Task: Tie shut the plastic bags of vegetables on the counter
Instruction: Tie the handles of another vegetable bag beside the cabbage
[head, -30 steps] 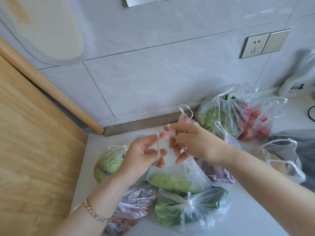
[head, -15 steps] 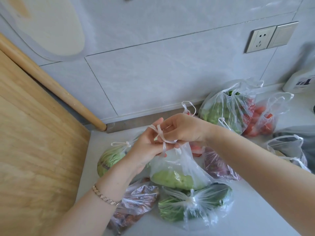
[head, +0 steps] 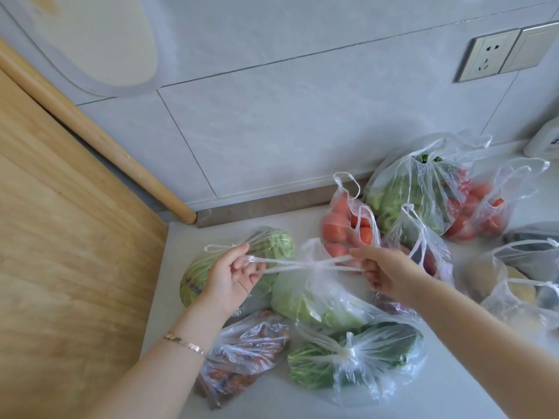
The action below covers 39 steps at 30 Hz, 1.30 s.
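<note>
A clear plastic bag holding a pale green vegetable [head: 314,300] lies in the middle of the white counter [head: 266,400]. Its two handles are crossed in a knot [head: 311,264] above it. My left hand [head: 233,276] grips one handle end and my right hand [head: 381,267] grips the other, and the two strands are stretched taut sideways between them. Beside it lie a knotted bag of green beans [head: 272,243], a knotted bag of dark greens [head: 357,355] and a bag of reddish-brown produce [head: 245,352].
Several open-topped bags stand to the right: carrots [head: 341,225], leafy greens [head: 411,189], tomatoes [head: 484,216], purple produce [head: 423,249] and a pale vegetable [head: 520,285]. A wooden board [head: 60,237] leans at left. A wall socket [head: 487,55] and a white bottle [head: 544,143] are at right.
My hands were close together crossing the handles above the bag. They have now drawn apart, left going left and right going right, pulling the handles tight into a knot.
</note>
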Tool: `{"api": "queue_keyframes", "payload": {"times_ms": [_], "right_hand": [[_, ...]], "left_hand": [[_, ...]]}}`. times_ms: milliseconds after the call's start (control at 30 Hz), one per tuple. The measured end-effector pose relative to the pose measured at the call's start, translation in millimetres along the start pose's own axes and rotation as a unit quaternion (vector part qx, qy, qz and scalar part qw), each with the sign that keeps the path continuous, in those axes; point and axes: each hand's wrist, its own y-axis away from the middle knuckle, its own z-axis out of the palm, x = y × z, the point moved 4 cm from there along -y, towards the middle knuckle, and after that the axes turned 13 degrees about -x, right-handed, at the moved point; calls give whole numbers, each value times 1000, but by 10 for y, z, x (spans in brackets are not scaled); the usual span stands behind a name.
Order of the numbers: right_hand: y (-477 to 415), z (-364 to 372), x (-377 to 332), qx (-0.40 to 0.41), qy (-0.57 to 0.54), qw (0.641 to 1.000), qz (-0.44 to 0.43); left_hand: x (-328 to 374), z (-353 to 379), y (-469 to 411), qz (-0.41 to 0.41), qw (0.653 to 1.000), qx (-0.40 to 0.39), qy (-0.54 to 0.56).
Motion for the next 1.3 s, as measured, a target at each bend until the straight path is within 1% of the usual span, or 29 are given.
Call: {"api": "queue_keyframes", "payload": {"times_ms": [33,67,100,133,167,200,233,267,300,333,400,467,500,533,567,600,633,667,700,733,767,800,833,867,1000,1100,1167,1233,1300], "right_hand": [[-39,-39,124,5,-71,997,19],[-70,-73,202,16,-133,991,21],[-94,-98,232,22,-179,984,12],[-124,-111,233,12,-209,978,-5],[-135,-107,204,-6,-228,973,-25],[-147,-102,164,-21,-240,970,-42],[-133,-89,104,-28,-238,969,-55],[-113,-74,53,-29,-227,971,-67],[-101,-72,5,-22,-204,976,-77],[-90,-81,-14,-8,-182,979,-87],[-95,-128,49,33,-163,982,-90],[-145,-212,217,93,-167,979,-64],[-171,-261,302,131,-151,978,-57],[-188,-310,349,168,-98,979,-65],[-211,-351,383,192,5,978,-83],[-210,-328,365,191,133,966,-114],[-218,-242,343,161,268,940,-139],[-239,-144,352,116,398,897,-154],[-301,-73,414,65,507,848,-142],[-378,-21,492,32,602,791,-100],[-476,-3,580,16,677,734,-55],[-567,6,666,8,721,692,-16],[-653,-5,740,9,739,674,13],[-736,-14,795,10,743,668,33],[-956,-54,950,29,757,648,73],[-1032,-60,990,33,754,650,86],[-1017,-70,977,25,749,657,83],[-956,-91,927,0,714,697,67],[-818,-119,792,-24,660,750,30]], "left_hand": [[-37,25,-13,-39,999,-10,-8],[-57,53,-20,-86,990,-23,-106],[-63,93,-36,-126,954,-47,-266],[-46,150,-49,-151,892,-81,-418],[-8,217,-69,-153,829,-105,-527],[49,290,-92,-136,787,-114,-590],[108,340,-126,-108,774,-119,-612],[168,362,-151,-82,782,-118,-606],[210,347,-201,-64,816,-108,-565],[228,287,-241,-54,862,-91,-496],[162,99,-298,-67,938,-44,-336],[-3,-35,-271,-105,961,6,-255],[-98,-78,-280,-111,959,20,-260],[-165,-73,-292,-105,946,25,-307],[-213,-39,-307,-92,911,11,-401],[-226,46,-300,-76,859,-12,-506],[-265,120,-317,-77,786,-56,-610],[-327,172,-342,-92,692,-110,-707],[-422,195,-376,-109,589,-161,-784],[-521,218,-402,-113,496,-196,-838],[-646,229,-450,-106,429,-221,-869],[-760,216,-486,-99,381,-230,-890],[-874,195,-518,-98,354,-233,-900],[-966,163,-566,-103,337,-229,-907],[-1181,42,-667,-135,326,-199,-914],[-1225,10,-697,-159,347,-195,-904],[-1205,14,-693,-170,350,-197,-900],[-1120,92,-664,-157,362,-207,-895],[-939,200,-596,-106,396,-215,-886]]}}
